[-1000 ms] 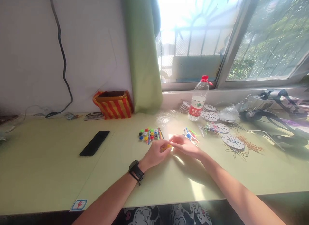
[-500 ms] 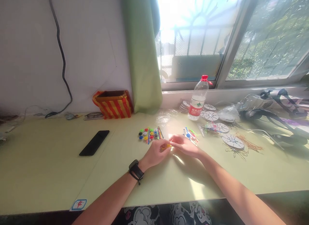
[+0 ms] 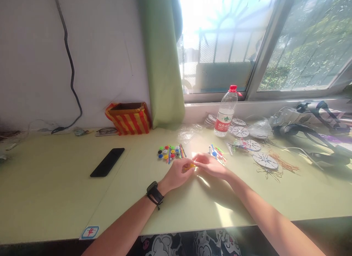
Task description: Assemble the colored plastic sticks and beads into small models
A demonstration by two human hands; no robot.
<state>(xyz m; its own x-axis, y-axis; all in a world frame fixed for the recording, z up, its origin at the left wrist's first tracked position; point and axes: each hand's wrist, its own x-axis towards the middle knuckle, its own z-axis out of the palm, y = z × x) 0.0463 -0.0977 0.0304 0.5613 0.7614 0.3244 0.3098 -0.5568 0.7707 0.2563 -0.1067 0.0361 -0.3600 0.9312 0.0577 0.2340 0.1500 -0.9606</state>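
Observation:
My left hand (image 3: pixel 179 173) and my right hand (image 3: pixel 210 165) meet fingertip to fingertip above the table. Between them is a small yellow piece (image 3: pixel 189 167), mostly covered by the fingers; its exact kind cannot be made out. Both hands are closed around it in a pinch. Just beyond the left hand lie small round coloured pieces (image 3: pixel 165 152) in rows, with thin coloured sticks (image 3: pixel 181 151) beside them. Past the right hand is a blue piece with a round middle and thin arms (image 3: pixel 214 153), among red, green and white sticks (image 3: pixel 220 153).
A water bottle (image 3: pixel 226 113) stands by the window. Right of it lie white slotted discs (image 3: pixel 265 161), orange cords (image 3: pixel 286 163) and black straps (image 3: pixel 305 133). A black phone (image 3: pixel 107 163) and a striped red-yellow box (image 3: pixel 132 120) are at the left. The green table's (image 3: pixel 132 212) front edge is near me.

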